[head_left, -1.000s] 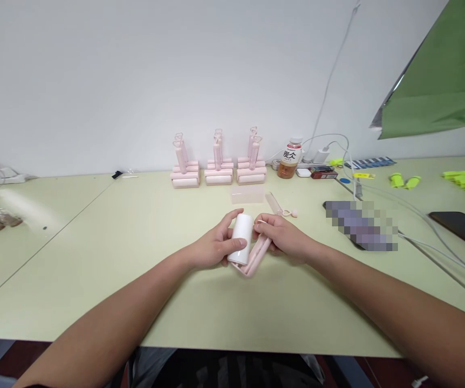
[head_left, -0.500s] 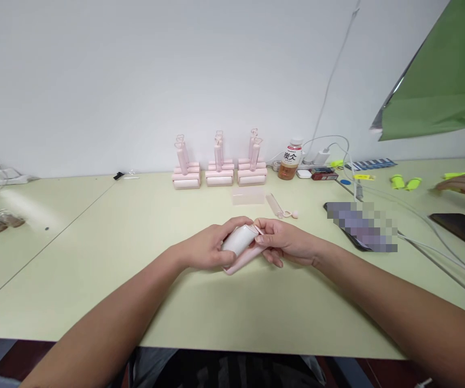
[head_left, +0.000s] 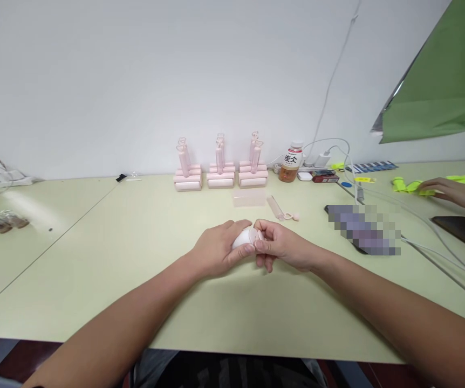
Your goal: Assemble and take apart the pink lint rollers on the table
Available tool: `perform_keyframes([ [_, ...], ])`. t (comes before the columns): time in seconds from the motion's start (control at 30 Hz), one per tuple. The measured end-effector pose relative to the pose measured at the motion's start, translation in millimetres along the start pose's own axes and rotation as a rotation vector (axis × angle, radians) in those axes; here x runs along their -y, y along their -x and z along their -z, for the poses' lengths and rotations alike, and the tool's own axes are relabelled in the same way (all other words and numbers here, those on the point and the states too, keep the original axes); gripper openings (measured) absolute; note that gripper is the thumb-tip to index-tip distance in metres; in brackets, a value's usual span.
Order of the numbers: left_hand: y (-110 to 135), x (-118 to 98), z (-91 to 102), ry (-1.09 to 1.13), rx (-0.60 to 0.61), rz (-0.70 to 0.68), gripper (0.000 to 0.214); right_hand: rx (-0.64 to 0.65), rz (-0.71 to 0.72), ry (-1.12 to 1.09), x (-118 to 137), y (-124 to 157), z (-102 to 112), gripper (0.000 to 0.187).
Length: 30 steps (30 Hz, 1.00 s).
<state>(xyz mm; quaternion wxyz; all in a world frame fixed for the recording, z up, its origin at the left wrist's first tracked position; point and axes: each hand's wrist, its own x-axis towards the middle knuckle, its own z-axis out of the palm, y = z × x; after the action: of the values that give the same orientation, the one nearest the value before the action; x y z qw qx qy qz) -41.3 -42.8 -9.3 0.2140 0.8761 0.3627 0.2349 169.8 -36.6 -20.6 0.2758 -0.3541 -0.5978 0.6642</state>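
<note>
Clasping the white roll [head_left: 244, 237] from both sides, the left hand [head_left: 215, 252] wraps its body and the right hand [head_left: 281, 247] pinches its end, just above the tabletop [head_left: 135, 253], likely to steady it; pink rollers [head_left: 220, 177] stand beyond.

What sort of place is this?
Probably a small assembly or packing bench: stacks of identical pink rollers by the wall, a white roll between left hand and right hand, another person's hand at neon-yellow parts.
</note>
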Motion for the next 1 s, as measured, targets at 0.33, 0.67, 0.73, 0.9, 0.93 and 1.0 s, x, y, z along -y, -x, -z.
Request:
perform_keyframes([
  [0.33, -0.2, 4.5, 3.6, -0.189, 0.054, 0.094, 0.058, -0.009, 0.035, 0.056, -3.7, -0.6, 1.1, 0.044],
  [0.67, -1.9, -3.7, 6.0, -0.29, 0.125, 0.138, 0.063, -0.06, 0.073, 0.046, -2.3, -1.6, -1.7, 0.048],
  [0.73, -1.9, -3.8, 6.7, -0.299, 0.131, 0.137, 0.064, -0.06, 0.082, 0.056, -1.9, -1.1, -2.4, 0.046],
  [0.9, -1.8, -3.6, 7.8, -0.315, 0.137, 0.14, 0.066, -0.082, 0.103, 0.04, -4.4, -1.6, -3.9, 0.044],
  [0.93, -1.8, -3.4, 7.9, -0.32, 0.135, 0.141, 0.066, -0.091, 0.108, 0.035, -5.1, -2.2, -4.3, 0.045],
  [1.0, -2.0, -2.8, 8.2, -0.328, 0.129, 0.144, 0.067, -0.108, 0.12, 0.031, -6.3, -3.5, -5.1, 0.045],
])
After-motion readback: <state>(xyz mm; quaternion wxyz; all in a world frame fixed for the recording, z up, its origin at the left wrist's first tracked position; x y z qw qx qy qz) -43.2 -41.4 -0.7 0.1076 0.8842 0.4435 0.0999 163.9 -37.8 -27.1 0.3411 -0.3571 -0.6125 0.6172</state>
